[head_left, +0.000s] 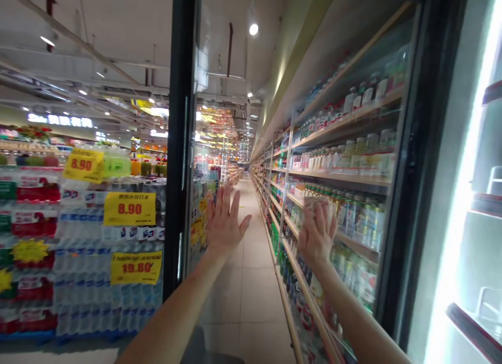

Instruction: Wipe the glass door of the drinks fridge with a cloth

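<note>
Both arms reach forward to the glass door [251, 296] of a tall cooler, framed in black. My left hand [224, 223] is open, its fingers spread and its palm turned to the glass, apparently lying flat on it. To its right, my right hand [317, 236] presses a pale, folded cloth [314, 201] to the pane; only the cloth's upper edge shows past the fingers. Slight blur softens this hand. Seen through or mirrored in the glass are long shelves of bottled drinks [353, 155]; I cannot tell which.
At the right is the lit inside of a cooler with dark-edged shelves [476, 332]. Stacked packs of bottled water [84, 270] with yellow price signs [129, 209] stand on the left beyond the door's black frame [178, 144]. A tiled aisle runs away in the middle.
</note>
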